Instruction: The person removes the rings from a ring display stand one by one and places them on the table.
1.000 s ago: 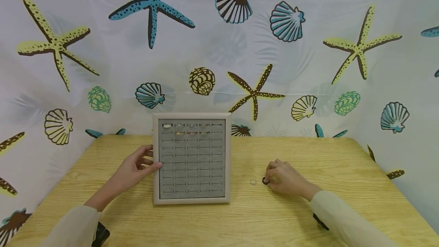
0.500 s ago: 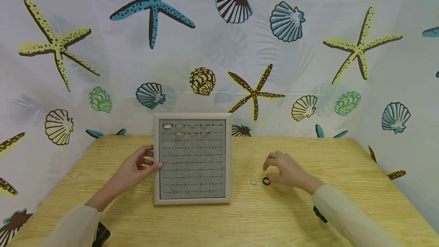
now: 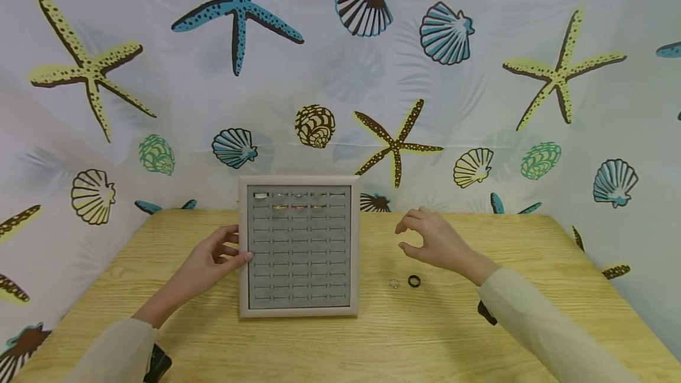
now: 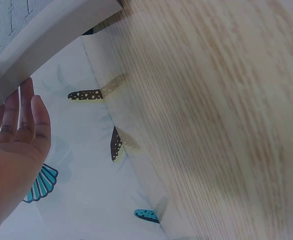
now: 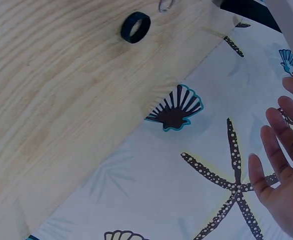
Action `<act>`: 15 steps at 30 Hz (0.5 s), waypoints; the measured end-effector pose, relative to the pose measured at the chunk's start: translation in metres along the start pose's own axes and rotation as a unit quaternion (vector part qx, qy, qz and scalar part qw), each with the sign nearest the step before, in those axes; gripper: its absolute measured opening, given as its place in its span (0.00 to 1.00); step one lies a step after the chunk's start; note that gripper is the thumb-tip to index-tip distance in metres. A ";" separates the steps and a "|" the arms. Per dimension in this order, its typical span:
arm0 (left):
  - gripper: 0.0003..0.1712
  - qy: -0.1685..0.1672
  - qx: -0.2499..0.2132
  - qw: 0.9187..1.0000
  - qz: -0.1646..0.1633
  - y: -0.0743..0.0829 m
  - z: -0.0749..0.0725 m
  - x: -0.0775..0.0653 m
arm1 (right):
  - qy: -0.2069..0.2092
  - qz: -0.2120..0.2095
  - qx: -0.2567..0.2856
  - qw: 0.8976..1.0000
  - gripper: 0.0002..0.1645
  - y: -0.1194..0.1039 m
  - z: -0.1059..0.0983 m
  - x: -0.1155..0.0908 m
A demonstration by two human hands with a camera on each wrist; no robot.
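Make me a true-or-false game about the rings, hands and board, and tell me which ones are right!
1. The left hand grips a rectangular, grey, pale-framed slotted board. True.
2. A wide white band ring sits in the board's bottom-right slot. False: it sits in the top-left slot.
3. On the light wooden tabletop, a plain black band ring lies beside a thin silvery ring. True.
4. The right hand is pinching the black ring. False: that hand holds nothing.
5. Rings fill every row of the board. False: only the top two rows hold any.
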State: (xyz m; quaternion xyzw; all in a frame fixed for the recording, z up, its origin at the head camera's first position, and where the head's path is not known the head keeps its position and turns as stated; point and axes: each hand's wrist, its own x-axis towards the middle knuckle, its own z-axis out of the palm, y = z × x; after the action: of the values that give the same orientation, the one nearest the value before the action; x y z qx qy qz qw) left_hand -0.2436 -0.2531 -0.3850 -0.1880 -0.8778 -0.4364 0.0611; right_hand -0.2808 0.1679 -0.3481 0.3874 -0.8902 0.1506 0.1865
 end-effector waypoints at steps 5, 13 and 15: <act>0.30 -0.002 0.003 1.000 0.002 0.000 0.000 0.000 | 0.021 -0.004 -0.009 1.000 0.09 -0.008 -0.007 0.013; 0.30 -0.003 -0.001 1.000 -0.003 0.003 -0.001 0.000 | 0.045 -0.011 -0.024 0.999 0.10 -0.021 -0.015 0.031; 0.30 -0.002 0.000 1.000 -0.004 0.003 -0.001 0.000 | 0.049 -0.016 -0.025 0.998 0.10 -0.025 -0.016 0.035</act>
State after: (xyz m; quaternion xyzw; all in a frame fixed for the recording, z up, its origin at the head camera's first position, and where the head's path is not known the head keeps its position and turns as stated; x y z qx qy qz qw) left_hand -0.2425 -0.2522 -0.3823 -0.1854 -0.8785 -0.4366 0.0572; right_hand -0.2808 0.1362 -0.3149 0.3886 -0.8772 0.1446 0.2420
